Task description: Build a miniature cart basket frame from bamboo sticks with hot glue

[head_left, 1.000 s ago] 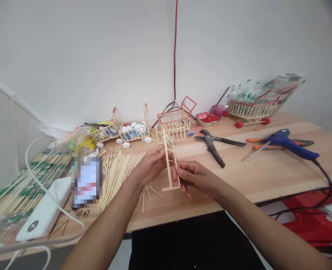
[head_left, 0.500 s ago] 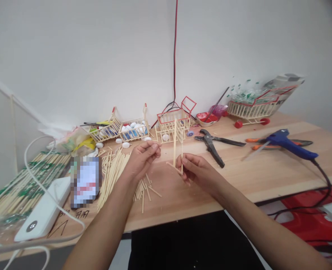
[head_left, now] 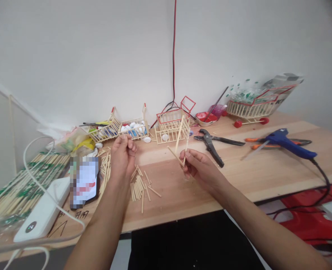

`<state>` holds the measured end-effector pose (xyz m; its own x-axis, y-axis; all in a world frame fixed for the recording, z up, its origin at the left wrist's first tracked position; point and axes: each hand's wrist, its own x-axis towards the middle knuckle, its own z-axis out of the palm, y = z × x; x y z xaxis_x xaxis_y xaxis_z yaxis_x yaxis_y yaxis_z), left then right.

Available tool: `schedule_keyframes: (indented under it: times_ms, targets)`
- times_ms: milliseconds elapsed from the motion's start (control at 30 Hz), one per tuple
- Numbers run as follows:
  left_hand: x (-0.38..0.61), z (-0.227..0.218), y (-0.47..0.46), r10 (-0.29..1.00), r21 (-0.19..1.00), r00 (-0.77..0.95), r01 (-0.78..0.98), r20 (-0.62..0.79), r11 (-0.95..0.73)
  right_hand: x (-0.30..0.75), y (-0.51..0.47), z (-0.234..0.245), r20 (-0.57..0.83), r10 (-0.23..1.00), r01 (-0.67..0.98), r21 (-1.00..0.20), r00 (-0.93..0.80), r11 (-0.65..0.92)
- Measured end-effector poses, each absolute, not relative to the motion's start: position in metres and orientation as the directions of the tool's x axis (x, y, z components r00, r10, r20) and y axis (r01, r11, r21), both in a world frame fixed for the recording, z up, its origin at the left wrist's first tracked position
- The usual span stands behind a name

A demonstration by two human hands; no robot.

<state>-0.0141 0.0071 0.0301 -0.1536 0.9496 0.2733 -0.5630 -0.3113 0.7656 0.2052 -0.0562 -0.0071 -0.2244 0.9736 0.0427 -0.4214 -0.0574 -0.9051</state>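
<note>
My right hand (head_left: 198, 165) pinches a small frame of pale wooden sticks (head_left: 179, 135) near its lower corner. Two long sticks rise from the fingers, and a shorter one slants off to the left. My left hand (head_left: 123, 155) is raised over the loose sticks, its fingers curled and pressed together; whether anything is between them I cannot make out. Below and right of it lie several short cut sticks (head_left: 139, 185). Longer sticks (head_left: 105, 170) are partly hidden behind the left wrist. A miniature stick cart with a red rim (head_left: 173, 127) stands behind the held frame.
A blue glue gun (head_left: 291, 144) rests over orange-handled pliers (head_left: 256, 147) on the right, beside a black cutter (head_left: 211, 148). At the back are a dish of red paint (head_left: 207, 119) and other stick carts (head_left: 250, 110). A phone (head_left: 85, 183) and white power bank (head_left: 43, 210) lie left.
My left hand has moved left, away from the stick frame, uncovering more of the short sticks. The frame has tilted and shifted slightly right in my right hand.
</note>
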Motion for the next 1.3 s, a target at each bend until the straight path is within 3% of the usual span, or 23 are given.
schedule_keyframes:
  times_ms: [233,367,567,767,933,1100,1300]
  targets:
    - [-0.031,0.034,0.011,0.920,0.732,-0.324,-0.568,0.222,-0.376,0.205,-0.056,-0.005,0.028,0.991,-0.459,-0.888,-0.132,-0.036]
    - [-0.030,0.035,0.011,0.918,0.752,-0.352,-0.550,0.185,-0.363,0.206,-0.055,-0.008,0.036,0.986,-0.429,-0.902,-0.165,-0.039]
    - [-0.012,0.023,0.010,0.966,0.906,-0.210,-0.362,0.150,-0.220,0.205,-0.055,-0.011,0.055,0.981,-0.401,-0.916,-0.187,-0.025]
    - [0.002,0.009,0.005,0.989,0.975,-0.006,-0.163,0.151,-0.149,0.203,-0.056,-0.007,0.043,0.977,-0.371,-0.928,-0.209,-0.038]
    - [0.012,0.010,-0.001,0.980,0.978,0.182,-0.205,0.084,-0.045,0.203,-0.057,-0.008,0.033,0.956,-0.333,-0.941,-0.293,-0.069]
    - [0.017,0.015,-0.005,0.972,0.948,0.231,-0.316,0.041,0.035,0.204,-0.057,-0.012,0.005,0.935,-0.253,-0.963,-0.355,-0.091]
    - [0.017,0.016,-0.007,0.953,0.959,0.298,-0.281,0.061,0.027,0.204,-0.057,-0.012,0.020,0.922,-0.186,-0.981,-0.388,-0.057]
